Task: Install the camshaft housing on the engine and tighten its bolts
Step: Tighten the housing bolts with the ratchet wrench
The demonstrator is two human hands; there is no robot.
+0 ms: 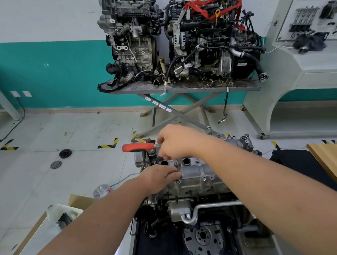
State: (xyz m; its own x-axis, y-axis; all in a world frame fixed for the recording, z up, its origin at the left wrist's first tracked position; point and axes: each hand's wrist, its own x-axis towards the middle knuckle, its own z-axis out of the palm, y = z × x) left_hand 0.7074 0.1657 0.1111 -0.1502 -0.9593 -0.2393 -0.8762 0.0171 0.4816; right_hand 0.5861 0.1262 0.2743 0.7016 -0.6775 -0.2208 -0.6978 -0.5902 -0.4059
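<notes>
- A workshop with a white-and-teal wall and a pale tiled floor (48,174); two greasy engines sit on a scissor-leg steel table (181,88) at the back.
- Up front, the engine (188,203) stands on a dark bench, its cast-aluminium camshaft housing (194,173) ribbed and matte on top.
- A ratchet wrench (138,147) with a red-and-black handle juts left, level, above the housing.
- The right hand (174,141) curls down over the ratchet's head.
- The left hand (157,178) pinches the chrome extension (179,169), which stands upright on what looks like a bolt at the housing's near edge.
</notes>
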